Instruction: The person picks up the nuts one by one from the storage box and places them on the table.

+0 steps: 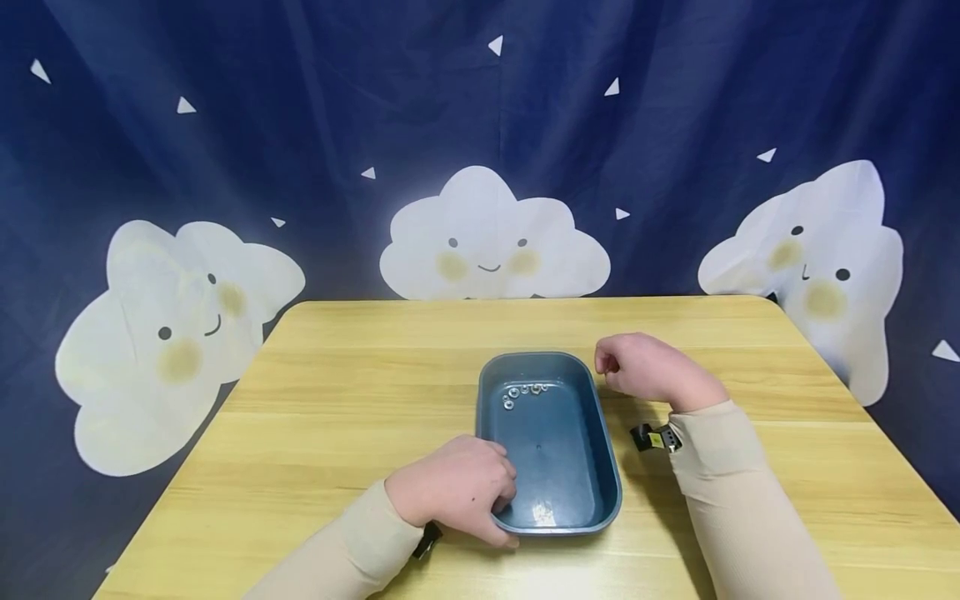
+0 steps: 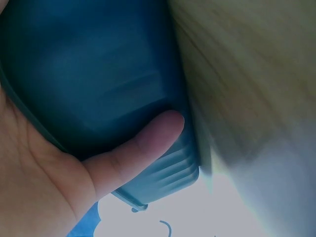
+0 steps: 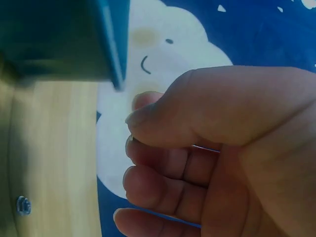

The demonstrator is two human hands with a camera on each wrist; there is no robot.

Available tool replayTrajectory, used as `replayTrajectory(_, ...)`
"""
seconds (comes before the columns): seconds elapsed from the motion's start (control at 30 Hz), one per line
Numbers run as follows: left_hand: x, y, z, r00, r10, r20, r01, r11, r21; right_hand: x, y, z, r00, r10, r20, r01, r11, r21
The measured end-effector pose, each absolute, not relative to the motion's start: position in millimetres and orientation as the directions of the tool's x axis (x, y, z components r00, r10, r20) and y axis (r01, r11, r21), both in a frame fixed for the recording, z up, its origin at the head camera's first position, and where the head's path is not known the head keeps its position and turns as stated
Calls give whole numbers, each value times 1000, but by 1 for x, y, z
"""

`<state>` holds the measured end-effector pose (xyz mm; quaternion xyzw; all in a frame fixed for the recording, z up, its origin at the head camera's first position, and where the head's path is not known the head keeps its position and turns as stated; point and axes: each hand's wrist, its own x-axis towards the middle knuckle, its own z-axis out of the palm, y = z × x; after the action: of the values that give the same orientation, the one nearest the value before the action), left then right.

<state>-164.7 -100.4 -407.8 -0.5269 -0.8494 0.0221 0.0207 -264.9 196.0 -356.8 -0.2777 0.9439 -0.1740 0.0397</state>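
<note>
A dark blue plastic tray (image 1: pixel 551 467) stands on the table in the head view, with several small metal nuts (image 1: pixel 513 392) near its far left corner. At its near left corner my left hand (image 1: pixel 457 487) grips the rim, fingers over the inside; the left wrist view shows the thumb (image 2: pixel 143 148) against the outer wall. Beyond the tray's right side my right hand (image 1: pixel 648 367) hovers with curled fingers. Its thumb meets the index finger in the right wrist view, and no object shows between them. A metal nut (image 3: pixel 23 205) lies on the table in that view.
The light wooden table (image 1: pixel 360 375) extends on all sides of the tray. Behind its far edge hangs a dark blue curtain (image 1: pixel 330 100) printed with white clouds. A small black device (image 1: pixel 654 437) is worn at the right wrist.
</note>
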Motion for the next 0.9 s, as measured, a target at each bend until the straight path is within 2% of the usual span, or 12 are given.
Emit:
replayTrajectory(0.37, -165, -100, -407, -452, 892, -1, 891, 451, -52, -277, 206, -374, -859, -507, -68, -450, 813, -369)
replayTrajectory(0.9, -164, -100, -406, -448, 894, 18, 892, 449, -56, -290, 214, -408, -855, -505, -119, -428, 816, -389)
